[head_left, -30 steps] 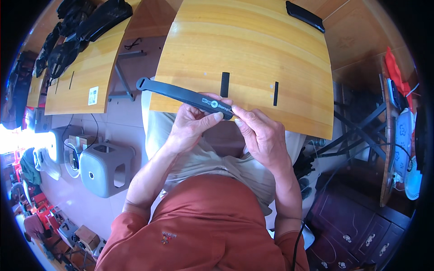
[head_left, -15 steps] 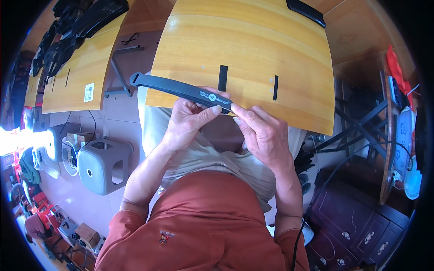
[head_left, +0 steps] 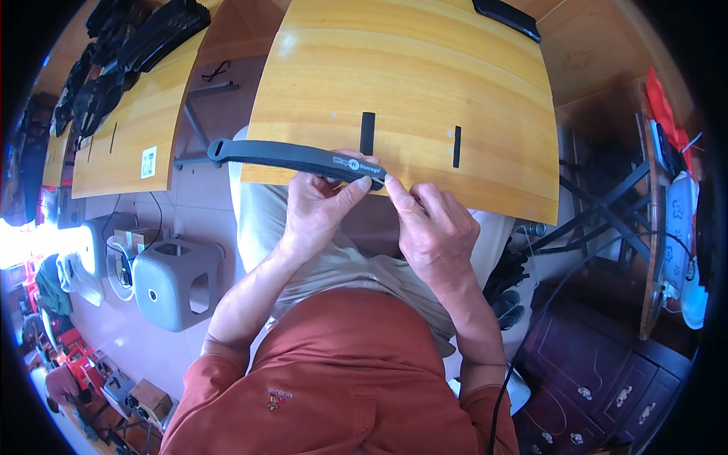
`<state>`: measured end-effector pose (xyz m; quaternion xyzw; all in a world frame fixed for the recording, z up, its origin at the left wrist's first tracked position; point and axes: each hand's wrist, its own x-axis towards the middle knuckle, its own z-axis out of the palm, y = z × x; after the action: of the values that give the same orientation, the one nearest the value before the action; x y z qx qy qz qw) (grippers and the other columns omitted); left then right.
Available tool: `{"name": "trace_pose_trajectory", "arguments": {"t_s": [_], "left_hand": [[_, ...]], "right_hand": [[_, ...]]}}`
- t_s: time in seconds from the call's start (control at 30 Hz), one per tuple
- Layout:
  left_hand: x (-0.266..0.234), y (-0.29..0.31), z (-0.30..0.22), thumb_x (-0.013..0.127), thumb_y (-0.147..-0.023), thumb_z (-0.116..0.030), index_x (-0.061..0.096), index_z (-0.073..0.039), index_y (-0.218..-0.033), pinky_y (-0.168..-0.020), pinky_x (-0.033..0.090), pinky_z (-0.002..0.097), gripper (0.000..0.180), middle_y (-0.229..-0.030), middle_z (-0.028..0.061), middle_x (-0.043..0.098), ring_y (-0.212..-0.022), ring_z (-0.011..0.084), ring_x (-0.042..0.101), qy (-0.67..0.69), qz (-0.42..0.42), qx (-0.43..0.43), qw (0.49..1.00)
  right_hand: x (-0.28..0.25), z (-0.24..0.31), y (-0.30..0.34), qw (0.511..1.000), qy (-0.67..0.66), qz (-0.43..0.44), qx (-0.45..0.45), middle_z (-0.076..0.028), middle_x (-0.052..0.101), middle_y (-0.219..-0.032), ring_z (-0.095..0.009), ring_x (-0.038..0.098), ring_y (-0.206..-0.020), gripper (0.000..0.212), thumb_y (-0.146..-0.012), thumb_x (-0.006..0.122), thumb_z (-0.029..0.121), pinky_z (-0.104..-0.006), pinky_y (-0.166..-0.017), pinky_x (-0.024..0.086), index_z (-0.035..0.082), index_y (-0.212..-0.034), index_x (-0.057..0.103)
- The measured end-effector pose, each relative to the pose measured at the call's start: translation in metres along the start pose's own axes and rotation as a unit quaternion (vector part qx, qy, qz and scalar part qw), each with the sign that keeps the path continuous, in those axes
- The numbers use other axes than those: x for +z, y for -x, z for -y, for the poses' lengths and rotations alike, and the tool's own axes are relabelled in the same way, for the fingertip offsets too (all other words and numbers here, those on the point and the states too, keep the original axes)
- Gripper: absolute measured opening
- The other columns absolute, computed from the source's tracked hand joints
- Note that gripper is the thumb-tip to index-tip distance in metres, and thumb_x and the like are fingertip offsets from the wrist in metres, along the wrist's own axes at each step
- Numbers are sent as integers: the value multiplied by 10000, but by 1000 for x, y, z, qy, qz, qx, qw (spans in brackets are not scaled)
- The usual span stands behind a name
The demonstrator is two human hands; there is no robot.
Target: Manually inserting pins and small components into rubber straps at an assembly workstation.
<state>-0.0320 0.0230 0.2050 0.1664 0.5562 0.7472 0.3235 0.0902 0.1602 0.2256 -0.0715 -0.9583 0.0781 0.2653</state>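
Observation:
A long dark grey hook-and-loop storage strap point(head_left: 284, 155) with pale lettering is held above the near edge of the wooden table. Its far left end is rounded, with a slot in it. My left hand point(head_left: 315, 208) pinches the strap near its right end, thumb on top and fingers behind. At that same end, the index fingertip of my right hand point(head_left: 436, 227) touches the strap's tip, the other fingers curled in; the right thumb is mostly hidden. On the tabletop point(head_left: 409, 68) beyond lie two short black strips, one point(head_left: 368, 133) in the middle and one point(head_left: 457, 146) farther right.
A black bundle point(head_left: 506, 19) lies at the table's far right corner. To the left, a second table point(head_left: 168, 114) carries piled black straps point(head_left: 163, 38). Below it stands a grey plastic stool point(head_left: 171, 284). A dark cabinet point(head_left: 599, 379) and a black cable point(head_left: 561, 288) are at right.
The strap's left end has dipped slightly and moved left. My right hand has shifted a little left, its index finger now straighter at the strap's tip. The left hand keeps its pinch.

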Motion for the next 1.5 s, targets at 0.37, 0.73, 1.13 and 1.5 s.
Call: {"name": "trace_pose_trajectory", "arguments": {"t_s": [0.37, 0.73, 1.13, 1.5], "left_hand": [[21, 8, 14, 690, -920, -1, 650, 27, -1139, -770, 498, 206, 224, -1050, 57, 706, -899, 62, 621, -16, -113, 59, 992], [26, 6, 34, 690, -902, 48, 581, 24, -1190, -765, 498, 189, 309, -1108, 89, 699, -898, 60, 614, 13, -186, 137, 973], [27, 10, 32, 692, -907, 38, 557, 13, -1251, -875, 537, 231, 370, -1176, 111, 663, -1029, 112, 641, -31, -181, 183, 966], [20, 6, 39, 725, -861, 54, 634, 17, -1159, -842, 530, 247, 314, -1103, 113, 679, -972, 150, 658, -189, -192, 300, 915]], "right_hand": [[16, 13, 11, 997, 71, -37, -15, -25, 547, -827, -170, 486, -600, 411, -785, 663, 111, -307, -499, 429, 123, -1195, 683], [23, 32, 4, 997, 58, -22, 49, -46, 613, -886, -239, 614, -679, 450, -737, 660, 17, -350, -587, 526, 95, -1178, 701], [15, 23, -3, 995, -51, -57, 59, -39, 603, -822, -228, 631, -668, 405, -730, 683, -44, -356, -584, 513, 95, -1105, 742], [5, 25, -2, 996, -56, -31, 68, -35, 569, -841, -212, 599, -656, 460, -714, 691, 14, -351, -567, 505, 104, -1164, 708]]}}
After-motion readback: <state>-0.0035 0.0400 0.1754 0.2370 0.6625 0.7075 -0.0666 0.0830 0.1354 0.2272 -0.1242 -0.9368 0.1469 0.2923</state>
